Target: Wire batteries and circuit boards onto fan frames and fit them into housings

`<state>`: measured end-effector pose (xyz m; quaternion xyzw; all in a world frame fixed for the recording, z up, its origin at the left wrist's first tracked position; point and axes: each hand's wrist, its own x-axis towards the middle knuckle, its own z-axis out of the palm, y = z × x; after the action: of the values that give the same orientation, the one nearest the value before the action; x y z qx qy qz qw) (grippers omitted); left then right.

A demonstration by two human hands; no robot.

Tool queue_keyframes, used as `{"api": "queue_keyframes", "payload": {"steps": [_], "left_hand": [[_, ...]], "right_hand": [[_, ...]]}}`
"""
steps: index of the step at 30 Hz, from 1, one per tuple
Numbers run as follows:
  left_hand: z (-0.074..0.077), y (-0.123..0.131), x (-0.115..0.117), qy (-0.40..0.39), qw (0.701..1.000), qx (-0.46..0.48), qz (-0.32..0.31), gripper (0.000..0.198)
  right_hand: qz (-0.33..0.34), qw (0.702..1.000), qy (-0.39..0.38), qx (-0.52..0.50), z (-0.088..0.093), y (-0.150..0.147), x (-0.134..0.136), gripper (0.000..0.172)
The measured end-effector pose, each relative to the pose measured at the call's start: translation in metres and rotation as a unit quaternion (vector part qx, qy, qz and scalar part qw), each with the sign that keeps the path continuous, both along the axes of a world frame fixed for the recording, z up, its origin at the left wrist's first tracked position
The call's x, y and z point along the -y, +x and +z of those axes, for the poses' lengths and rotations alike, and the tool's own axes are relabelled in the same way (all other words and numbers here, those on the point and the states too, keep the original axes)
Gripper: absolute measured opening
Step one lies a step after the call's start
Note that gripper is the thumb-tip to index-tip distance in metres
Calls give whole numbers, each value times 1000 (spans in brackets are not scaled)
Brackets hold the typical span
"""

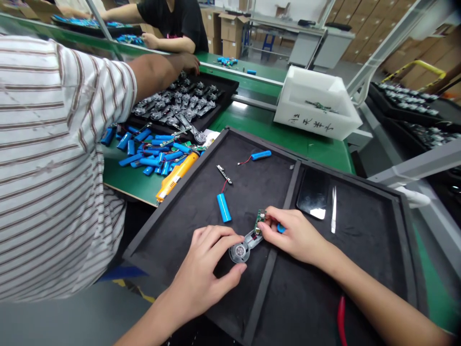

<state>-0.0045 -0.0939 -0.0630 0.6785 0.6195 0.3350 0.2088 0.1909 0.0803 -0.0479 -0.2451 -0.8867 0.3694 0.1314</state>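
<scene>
Thumb and index finger of my left hand (207, 257) hold the round end of a grey plastic housing (239, 251), which lies low over the black tray (248, 288). My right hand (291, 233) is closed in a pinch on a small green circuit board (259, 221) above the housing's narrow end. Part of a blue battery (281, 228) shows beside the right fingers; the rest of it is hidden by the hand. Beyond my hands in the tray lies a blue battery (224, 208), wired in red to a small board strip (224, 174). Another blue battery (261, 155) with a red lead lies farther back.
A phone (312, 192), tweezers (333, 209) and a red handle (341, 319) lie right of the tray's divider. Left are a yellow electric screwdriver (178, 178), heaped blue batteries (154, 154) and a co-worker's arm (158, 72) over a tray of housings. A white bin (317, 105) stands behind.
</scene>
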Motion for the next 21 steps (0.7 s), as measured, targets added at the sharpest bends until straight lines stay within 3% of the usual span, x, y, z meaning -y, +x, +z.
{"api": "queue_keyframes", "payload": {"steps": [18,21], "left_hand": [[2,-1,-2,3,1000,13,-18,35],[1,0,-2,2,1000,2,-13,41]], "right_hand": [[2,1000,3,-2,-1,0,0,17],[1,1000,0,0,-1,1,-1,17]]}}
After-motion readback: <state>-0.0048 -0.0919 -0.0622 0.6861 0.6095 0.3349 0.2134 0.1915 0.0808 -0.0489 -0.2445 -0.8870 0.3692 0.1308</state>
